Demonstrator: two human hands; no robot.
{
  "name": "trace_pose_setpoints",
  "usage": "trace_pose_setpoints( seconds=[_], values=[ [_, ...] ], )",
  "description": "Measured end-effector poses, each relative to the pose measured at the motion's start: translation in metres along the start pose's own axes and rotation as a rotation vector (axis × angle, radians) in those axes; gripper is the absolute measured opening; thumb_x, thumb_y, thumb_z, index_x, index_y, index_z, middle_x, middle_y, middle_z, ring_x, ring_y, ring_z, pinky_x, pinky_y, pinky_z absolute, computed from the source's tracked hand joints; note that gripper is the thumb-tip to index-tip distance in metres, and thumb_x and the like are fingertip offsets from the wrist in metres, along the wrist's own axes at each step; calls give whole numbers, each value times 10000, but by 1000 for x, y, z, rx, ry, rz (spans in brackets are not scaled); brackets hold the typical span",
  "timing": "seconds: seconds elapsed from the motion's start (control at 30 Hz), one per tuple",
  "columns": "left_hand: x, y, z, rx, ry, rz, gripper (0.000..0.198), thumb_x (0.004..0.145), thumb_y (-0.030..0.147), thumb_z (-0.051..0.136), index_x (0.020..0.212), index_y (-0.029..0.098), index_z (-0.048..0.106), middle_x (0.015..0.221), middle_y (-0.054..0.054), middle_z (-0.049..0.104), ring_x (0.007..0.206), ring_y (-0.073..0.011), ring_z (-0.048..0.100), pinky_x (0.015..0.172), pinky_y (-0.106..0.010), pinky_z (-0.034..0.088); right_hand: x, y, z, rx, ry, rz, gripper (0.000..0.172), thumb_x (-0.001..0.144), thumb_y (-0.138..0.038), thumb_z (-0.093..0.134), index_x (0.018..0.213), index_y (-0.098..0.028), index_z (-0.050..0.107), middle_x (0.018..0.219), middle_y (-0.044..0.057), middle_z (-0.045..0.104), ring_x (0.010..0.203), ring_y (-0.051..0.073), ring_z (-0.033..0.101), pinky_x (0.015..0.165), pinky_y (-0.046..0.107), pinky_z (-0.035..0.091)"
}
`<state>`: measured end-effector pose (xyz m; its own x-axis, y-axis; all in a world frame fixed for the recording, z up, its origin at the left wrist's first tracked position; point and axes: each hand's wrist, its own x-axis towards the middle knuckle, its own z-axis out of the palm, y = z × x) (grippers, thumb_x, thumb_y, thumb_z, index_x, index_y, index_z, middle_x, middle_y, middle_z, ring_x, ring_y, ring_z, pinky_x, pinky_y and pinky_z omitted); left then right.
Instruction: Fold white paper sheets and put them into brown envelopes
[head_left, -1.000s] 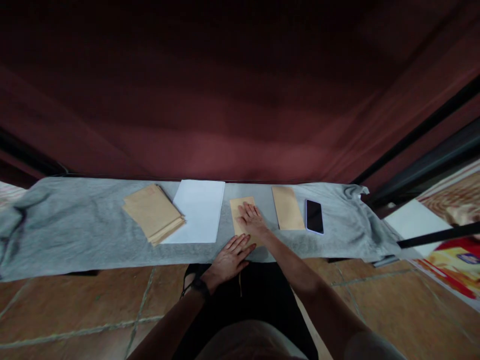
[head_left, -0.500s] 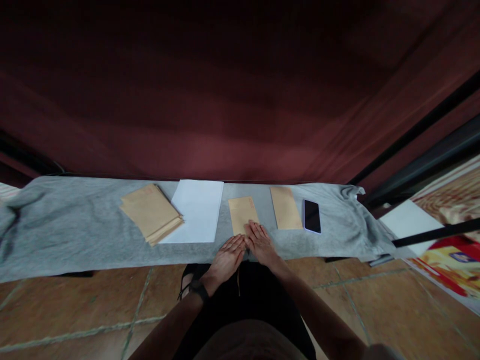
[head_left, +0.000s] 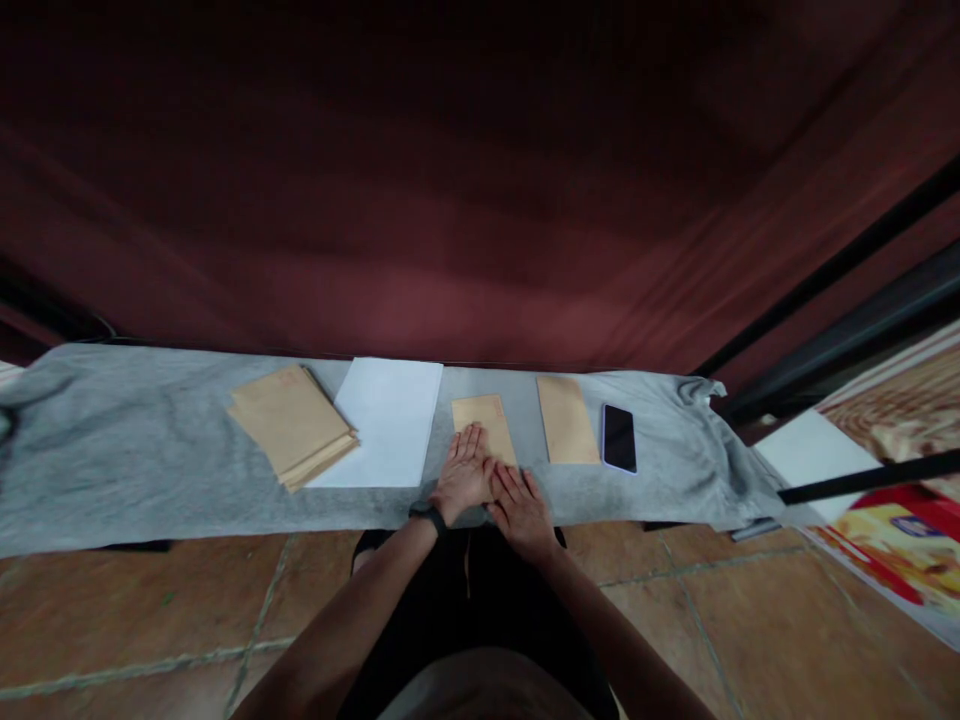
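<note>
A brown paper envelope point(head_left: 491, 420) with small red print near its far right corner lies flat in front of me. My left hand point(head_left: 465, 472) rests on its left side, palm down and fingers stretched out. At the envelope's near right edge lies my right hand point(head_left: 521, 508), also flat with its fingers out. The near end of the envelope is hidden under both hands. A second brown envelope point(head_left: 568, 420) lies to the right. On the left, a pile of brown envelopes point(head_left: 289, 420) overlaps a stack of white paper point(head_left: 394, 420).
A grey cloth point(head_left: 150, 440) covers the narrow table. A phone point(head_left: 619, 438) with a dark screen lies right of the second envelope. Behind the table hangs a dark red surface point(head_left: 450, 260). Black bars point(head_left: 862, 478) and a printed red and yellow box point(head_left: 900, 540) stand at the right.
My left hand has slid forward onto the envelope's left side. My right hand has drawn back slightly toward the near edge. The view has shifted a little.
</note>
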<state>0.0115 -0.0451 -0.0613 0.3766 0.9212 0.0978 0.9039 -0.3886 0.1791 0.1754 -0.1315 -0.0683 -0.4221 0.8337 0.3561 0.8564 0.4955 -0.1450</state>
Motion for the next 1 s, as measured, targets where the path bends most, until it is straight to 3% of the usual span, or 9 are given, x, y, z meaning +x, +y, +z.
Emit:
trace_pose_setpoints(
  seconds=[0.3, 0.53, 0.7, 1.0],
  values=[
    [60, -11, 0, -6, -24, -60, 694, 1007, 528, 318, 1573, 125, 310, 1653, -167, 280, 1557, -316, 164, 1244, -561, 135, 1, 2, -11, 21, -80, -52, 545, 1019, -405, 531, 1542, -336, 395, 1625, 70, 374, 1463, 255, 404, 1187, 486, 324],
    [76, -18, -2, -62, 41, -18, 634, 995, 470, 373, 1563, 189, 351, 1650, -144, 300, 1554, -346, 157, 1215, -651, 137, 1, 2, -14, 44, -75, -56, 522, 1004, -404, 558, 1512, -378, 442, 1617, 48, 387, 1464, 264, 410, 1195, 492, 327],
    [53, -15, 0, -48, -19, 43, 597, 1016, 424, 334, 1569, 201, 344, 1645, -106, 326, 1549, -315, 196, 1232, -606, 151, 4, 2, -6, 117, -48, 34, 436, 1055, -284, 398, 1473, -240, 513, 1519, 64, 531, 1409, 205, 488, 1203, 445, 344],
    [-32, -2, 4, -6, 35, 112, 572, 1045, 391, 280, 1580, 191, 309, 1645, -92, 329, 1542, -238, 238, 1255, -497, 173, 8, -1, 15, 187, 110, 257, 460, 1028, -209, 336, 1415, -155, 578, 1433, 102, 613, 1369, 215, 522, 1167, 436, 402]
  ],
)
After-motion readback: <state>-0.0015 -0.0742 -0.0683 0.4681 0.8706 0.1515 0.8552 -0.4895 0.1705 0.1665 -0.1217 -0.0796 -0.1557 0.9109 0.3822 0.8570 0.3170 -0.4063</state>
